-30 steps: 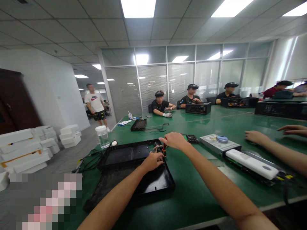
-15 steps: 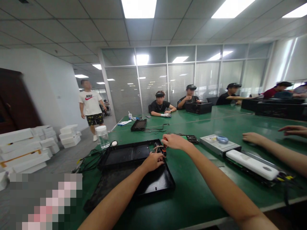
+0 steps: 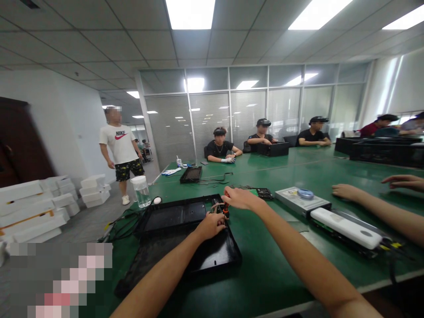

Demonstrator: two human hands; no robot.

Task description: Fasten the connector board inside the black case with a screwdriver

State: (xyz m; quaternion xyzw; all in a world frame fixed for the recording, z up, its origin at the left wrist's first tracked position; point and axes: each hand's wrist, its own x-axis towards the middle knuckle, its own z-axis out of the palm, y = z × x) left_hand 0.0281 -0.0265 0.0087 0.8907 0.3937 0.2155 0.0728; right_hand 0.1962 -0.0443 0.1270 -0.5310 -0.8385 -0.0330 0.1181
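Observation:
My right hand [image 3: 241, 198] is closed around the top of a screwdriver [image 3: 225, 211] with an orange and black handle, which stands roughly upright. Beside its lower end, my left hand [image 3: 211, 225] has its fingers pinched together; what they hold is hidden. Both hands are over the right part of a black plastic casing, whose rear tray [image 3: 179, 214] lies behind a glossy front panel [image 3: 218, 254]. Thin light-coloured wires [image 3: 217, 206] curve up next to the screwdriver. The screwdriver's tip is out of sight.
A lidded clear jar [image 3: 142, 194] and black cables [image 3: 124, 225] are at left. To the right lie a metal drive [image 3: 294, 201] with a blue ring [image 3: 305, 193] and a white elongated device [image 3: 346, 227]. A co-worker's hands [image 3: 349, 193] rest nearby. Several people sit across the green table [image 3: 265, 274].
My hands stay almost in place with the screwdriver. The standing person at left has stepped closer. Across the table, one seated person has lowered a hand to a black box; another has drawn an arm in.

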